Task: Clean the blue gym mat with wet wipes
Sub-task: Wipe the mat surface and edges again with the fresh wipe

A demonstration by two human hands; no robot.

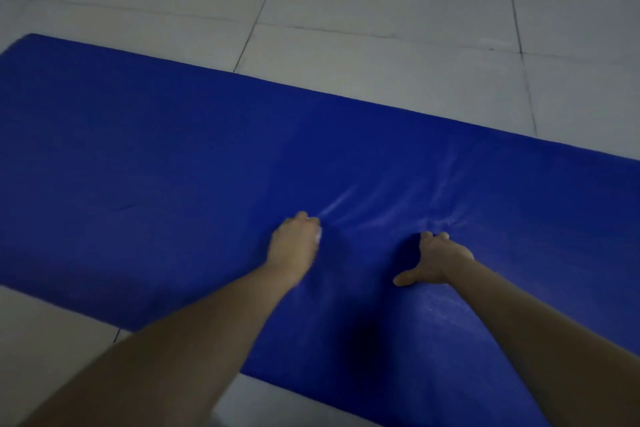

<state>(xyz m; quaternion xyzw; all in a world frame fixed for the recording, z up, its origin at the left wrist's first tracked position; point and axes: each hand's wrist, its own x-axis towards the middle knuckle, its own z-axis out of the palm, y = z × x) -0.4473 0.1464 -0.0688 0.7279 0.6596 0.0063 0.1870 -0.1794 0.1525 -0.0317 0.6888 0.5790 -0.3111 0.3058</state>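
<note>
Blue gym mat [173,166] lies on the tiled floor [381,10] beneath both hands, creased just beyond the fingers. Right hand [438,262] presses down, thumb splayed, holding nothing; left hand [296,246] curls round a bunched wet wipe [318,236]. Advice: brace firmly and wipe in overlapping strokes to flatten the creases.

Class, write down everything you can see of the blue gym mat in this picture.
The blue gym mat is a deep blue, smooth, slightly shiny pad, vinyl by its look, lying flat and slanted across the pale tiled floor. The left hand presses a white wipe onto it. The right hand leans on it, thumb spread. Its cover puckers into creases around them.
</note>
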